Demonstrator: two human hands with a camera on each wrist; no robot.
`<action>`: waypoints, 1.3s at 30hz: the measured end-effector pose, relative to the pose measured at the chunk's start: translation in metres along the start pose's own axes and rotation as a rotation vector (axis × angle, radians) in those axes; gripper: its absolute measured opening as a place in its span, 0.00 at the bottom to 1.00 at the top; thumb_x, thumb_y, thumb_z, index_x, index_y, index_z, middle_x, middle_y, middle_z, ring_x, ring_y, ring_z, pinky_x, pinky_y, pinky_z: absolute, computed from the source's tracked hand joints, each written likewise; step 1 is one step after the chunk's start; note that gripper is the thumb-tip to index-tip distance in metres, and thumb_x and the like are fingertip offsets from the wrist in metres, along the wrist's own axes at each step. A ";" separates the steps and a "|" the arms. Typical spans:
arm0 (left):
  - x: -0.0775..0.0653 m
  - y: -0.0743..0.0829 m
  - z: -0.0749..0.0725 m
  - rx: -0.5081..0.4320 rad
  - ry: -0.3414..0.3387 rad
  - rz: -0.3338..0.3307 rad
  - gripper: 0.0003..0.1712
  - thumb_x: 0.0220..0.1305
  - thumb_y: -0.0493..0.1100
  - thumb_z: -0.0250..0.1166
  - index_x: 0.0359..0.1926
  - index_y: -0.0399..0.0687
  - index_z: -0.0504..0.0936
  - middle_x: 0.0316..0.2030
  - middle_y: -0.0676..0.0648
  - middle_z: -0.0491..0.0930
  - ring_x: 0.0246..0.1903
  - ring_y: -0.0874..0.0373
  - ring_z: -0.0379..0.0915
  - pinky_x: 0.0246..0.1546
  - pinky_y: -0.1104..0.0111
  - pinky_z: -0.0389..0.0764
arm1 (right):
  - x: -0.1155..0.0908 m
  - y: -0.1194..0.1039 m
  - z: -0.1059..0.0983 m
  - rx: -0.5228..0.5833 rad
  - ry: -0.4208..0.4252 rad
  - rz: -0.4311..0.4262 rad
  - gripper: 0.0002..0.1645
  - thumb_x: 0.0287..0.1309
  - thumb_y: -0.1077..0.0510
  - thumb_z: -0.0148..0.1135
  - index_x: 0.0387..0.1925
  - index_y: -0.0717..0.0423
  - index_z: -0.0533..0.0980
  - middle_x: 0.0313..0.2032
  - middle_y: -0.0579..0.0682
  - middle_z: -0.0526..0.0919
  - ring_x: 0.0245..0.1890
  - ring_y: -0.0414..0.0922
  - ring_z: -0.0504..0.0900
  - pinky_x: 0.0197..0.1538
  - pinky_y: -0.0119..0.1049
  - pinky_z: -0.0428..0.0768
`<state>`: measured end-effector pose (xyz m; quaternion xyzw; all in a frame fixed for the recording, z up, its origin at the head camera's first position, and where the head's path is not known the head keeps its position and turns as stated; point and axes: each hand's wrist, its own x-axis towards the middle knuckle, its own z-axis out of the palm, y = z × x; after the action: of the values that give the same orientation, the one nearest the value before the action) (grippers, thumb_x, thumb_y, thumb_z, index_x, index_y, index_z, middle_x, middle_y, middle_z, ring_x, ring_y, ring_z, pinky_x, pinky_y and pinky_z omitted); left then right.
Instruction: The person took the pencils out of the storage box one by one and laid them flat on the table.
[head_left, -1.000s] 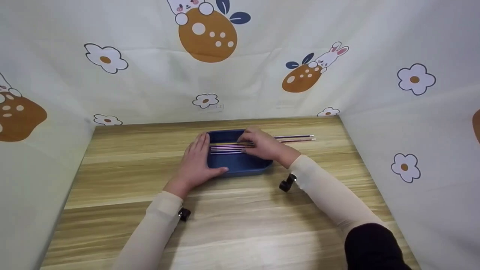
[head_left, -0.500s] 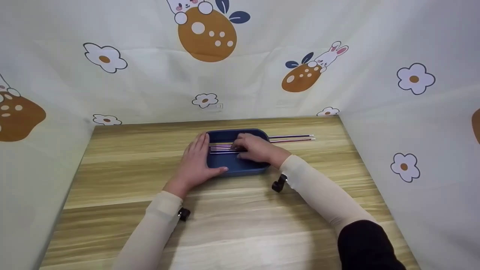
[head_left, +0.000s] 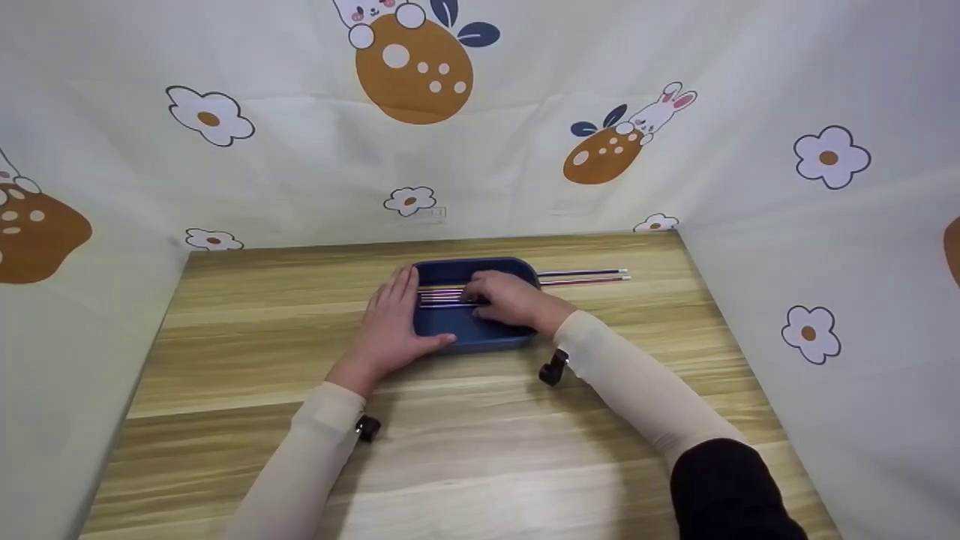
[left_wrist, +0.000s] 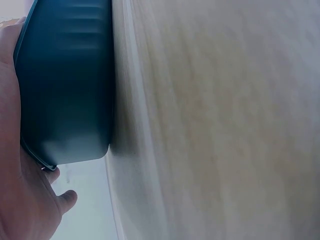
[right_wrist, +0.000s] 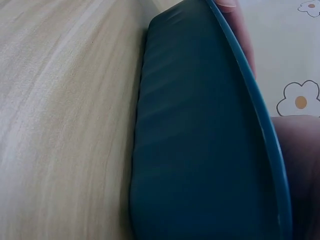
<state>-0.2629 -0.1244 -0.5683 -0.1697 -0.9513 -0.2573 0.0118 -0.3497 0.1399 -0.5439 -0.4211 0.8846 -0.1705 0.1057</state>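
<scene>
A dark blue rectangular box (head_left: 474, 334) stands on the wooden table. Several thin, shiny pencil-like sticks (head_left: 439, 298) lie crosswise inside it, their right parts hidden under my right hand (head_left: 510, 296). That hand reaches in over the right side, its fingers and thumb curled on the sticks. My left hand (head_left: 386, 330) rests along the left end of the box, fingers nearly straight at the wall and thumb over the near rim. In the left wrist view, its fingertips (left_wrist: 67, 200) stick out past the rim. The right wrist view shows the long near wall of the box (right_wrist: 195, 130).
Two more thin sticks with white ends (head_left: 592, 276) lie on the table (head_left: 480, 450) behind and right of the box. A cream cloth (head_left: 300, 172) with rabbits and flowers hangs at the back and both sides.
My right hand has shifted left and slightly toward me inside the box, showing more of the right rim. The left hand and the box have stayed put.
</scene>
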 end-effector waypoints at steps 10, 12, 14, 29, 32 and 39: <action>0.000 0.001 0.000 -0.008 0.001 -0.002 0.82 0.57 0.85 0.70 0.89 0.33 0.45 0.88 0.34 0.44 0.88 0.39 0.37 0.86 0.44 0.44 | 0.002 0.000 0.004 -0.017 -0.003 0.001 0.16 0.72 0.64 0.73 0.58 0.56 0.88 0.49 0.54 0.86 0.50 0.51 0.85 0.59 0.47 0.84; 0.001 0.000 0.000 -0.008 0.000 -0.002 0.82 0.57 0.85 0.70 0.88 0.33 0.45 0.88 0.34 0.44 0.88 0.38 0.37 0.86 0.43 0.44 | 0.002 0.000 0.004 -0.011 -0.004 -0.010 0.16 0.71 0.65 0.73 0.57 0.57 0.88 0.49 0.54 0.86 0.51 0.51 0.86 0.59 0.47 0.84; 0.001 0.000 0.000 -0.003 0.000 -0.003 0.82 0.57 0.85 0.70 0.88 0.32 0.45 0.88 0.33 0.44 0.88 0.38 0.37 0.85 0.42 0.44 | 0.003 0.000 0.004 0.000 -0.003 -0.024 0.15 0.70 0.66 0.73 0.56 0.58 0.88 0.49 0.55 0.87 0.50 0.52 0.86 0.59 0.48 0.84; 0.002 0.001 0.000 -0.003 -0.014 -0.021 0.82 0.57 0.84 0.70 0.89 0.34 0.44 0.89 0.35 0.43 0.88 0.42 0.33 0.86 0.44 0.42 | 0.008 0.004 -0.002 0.132 -0.036 -0.038 0.15 0.66 0.71 0.74 0.53 0.61 0.90 0.47 0.56 0.91 0.48 0.52 0.89 0.56 0.46 0.87; 0.002 0.000 -0.001 0.000 -0.006 -0.017 0.82 0.58 0.84 0.71 0.89 0.34 0.44 0.89 0.34 0.43 0.88 0.42 0.34 0.86 0.44 0.43 | 0.009 0.005 -0.002 0.137 -0.040 -0.023 0.15 0.66 0.71 0.74 0.53 0.60 0.91 0.47 0.55 0.92 0.49 0.50 0.89 0.56 0.45 0.87; 0.000 0.000 -0.001 0.001 -0.006 -0.012 0.84 0.57 0.88 0.67 0.89 0.33 0.44 0.88 0.34 0.43 0.88 0.40 0.34 0.86 0.43 0.43 | 0.007 0.005 0.002 0.131 -0.033 -0.019 0.16 0.65 0.70 0.73 0.52 0.60 0.92 0.46 0.55 0.93 0.47 0.49 0.89 0.55 0.45 0.87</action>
<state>-0.2632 -0.1246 -0.5676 -0.1648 -0.9524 -0.2564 0.0077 -0.3570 0.1370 -0.5483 -0.4242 0.8657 -0.2220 0.1462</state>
